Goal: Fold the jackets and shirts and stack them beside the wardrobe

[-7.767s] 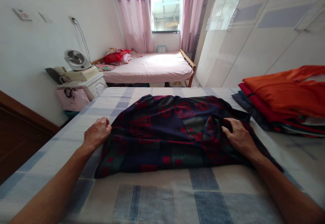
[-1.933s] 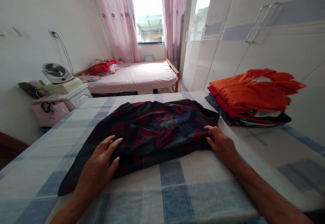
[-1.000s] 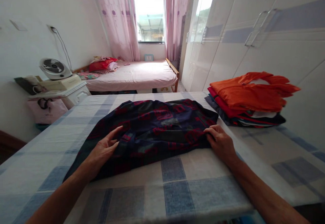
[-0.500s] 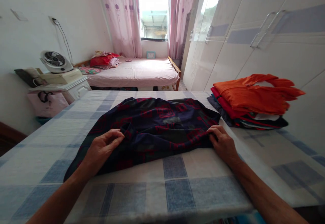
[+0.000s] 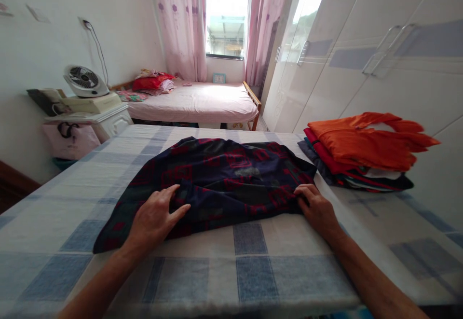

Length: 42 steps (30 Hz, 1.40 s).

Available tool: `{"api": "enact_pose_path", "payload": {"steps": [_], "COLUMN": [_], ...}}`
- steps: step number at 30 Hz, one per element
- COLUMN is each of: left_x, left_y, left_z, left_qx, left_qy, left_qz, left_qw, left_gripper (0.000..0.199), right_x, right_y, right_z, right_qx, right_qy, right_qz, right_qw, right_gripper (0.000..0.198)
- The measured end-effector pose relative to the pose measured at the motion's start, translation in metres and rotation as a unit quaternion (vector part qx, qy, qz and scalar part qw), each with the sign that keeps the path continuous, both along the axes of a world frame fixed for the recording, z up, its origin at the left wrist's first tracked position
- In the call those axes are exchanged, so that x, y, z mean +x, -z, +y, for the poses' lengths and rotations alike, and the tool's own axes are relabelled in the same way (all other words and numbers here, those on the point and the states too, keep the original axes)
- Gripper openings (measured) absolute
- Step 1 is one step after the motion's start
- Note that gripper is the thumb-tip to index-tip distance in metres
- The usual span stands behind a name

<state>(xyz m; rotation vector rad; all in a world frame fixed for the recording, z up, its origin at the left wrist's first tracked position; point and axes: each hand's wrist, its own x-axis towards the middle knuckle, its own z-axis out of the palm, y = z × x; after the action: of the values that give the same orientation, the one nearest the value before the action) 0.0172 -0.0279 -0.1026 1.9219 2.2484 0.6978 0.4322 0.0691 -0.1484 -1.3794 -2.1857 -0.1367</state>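
Looks down on a dark garment (image 5: pixel 231 176), navy with red squares and grey-green patches, spread in a broad, rumpled shape across a blue-and-white checked cover (image 5: pixel 289 266), in the middle of the view. On the garment's near left part, a left hand (image 5: pixel 157 215) with thumb and fingers spread apart, tips at the cloth around a turned-over flap (image 5: pixel 186 192), perhaps a sleeve end. At the right edge, a right hand (image 5: pixel 320 213) with curled fingers, apparently pinching the border of the fabric. Half a moment earlier, the same flap raised in a left-hand pinch; now released and lower, with the right-hand grip unchanged. Suggests a layer laid down on the left and an edge kept steady on the right, with wrinkles yet to flatten. Near the garment's right corner, a stack of folded clothes (image 5: pixel 342 162), topped by an orange top (image 5: pixel 383 140). Farther back, a pink-sheeted bed (image 5: pixel 206 99) below a window (image 5: pixel 227 15).
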Motion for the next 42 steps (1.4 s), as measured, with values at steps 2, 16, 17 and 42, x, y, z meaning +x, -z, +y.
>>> {"api": "enact_pose_path", "payload": {"steps": [2,16,17,42], "left_x": [0.004,-0.014,-0.013,0.105], "left_y": [-0.001,0.014,0.015,0.015], "left_z": [0.009,-0.043,-0.047,0.01], "left_qx": [-0.024,0.181,0.181,-0.006], "left_qy": [0.021,0.003,-0.006,0.354], "left_qz": [-0.031,-0.12,-0.129,0.123], "left_qw": [0.999,0.976,0.975,0.927], "left_gripper": [0.054,0.018,0.019,0.076], "right_x": [0.001,0.0,0.001,-0.101], "right_y": [0.0,-0.001,-0.001,-0.056], "right_z": [0.0,0.0,0.0,0.087], "right_qx": [-0.004,-0.043,-0.047,-0.336], "right_qy": [0.003,-0.008,-0.006,-0.172], "right_qz": [-0.003,0.013,0.012,0.075], "right_qw": [1.0,0.999,0.999,0.923], "right_gripper": [0.014,0.013,0.013,0.022]}}
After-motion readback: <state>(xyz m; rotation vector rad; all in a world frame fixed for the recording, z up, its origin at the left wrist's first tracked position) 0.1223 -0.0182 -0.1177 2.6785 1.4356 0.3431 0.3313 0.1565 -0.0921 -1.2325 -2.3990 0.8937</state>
